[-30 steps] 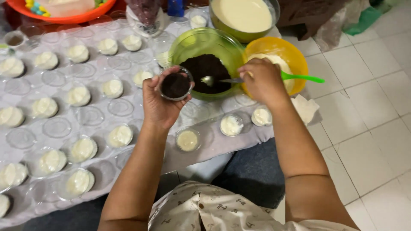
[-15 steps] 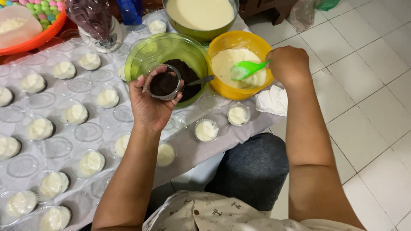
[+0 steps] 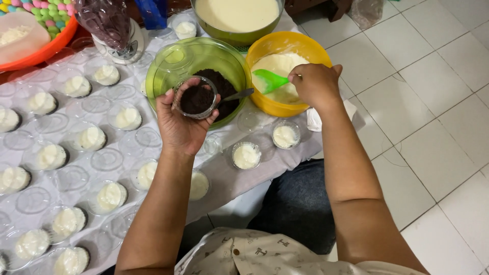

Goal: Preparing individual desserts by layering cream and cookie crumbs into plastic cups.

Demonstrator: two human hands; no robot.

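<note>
The left hand [image 3: 179,127] grips a small clear cup [image 3: 196,98] of dark crumbs, fingers curled around its wall. The cup is held upright, mouth up, over the near rim of the green bowl [image 3: 168,66]. The right hand [image 3: 317,84] closes on the handle of a green spoon [image 3: 270,80]. The spoon's long axis lies roughly level, its bowl pointing left over the cream in the yellow bowl [image 3: 305,48].

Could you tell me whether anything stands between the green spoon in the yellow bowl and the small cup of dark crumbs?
Nothing visible. The right hand dips the green spoon into the yellow bowl; the left hand holds the small cup over the green bowl beside it.
</note>
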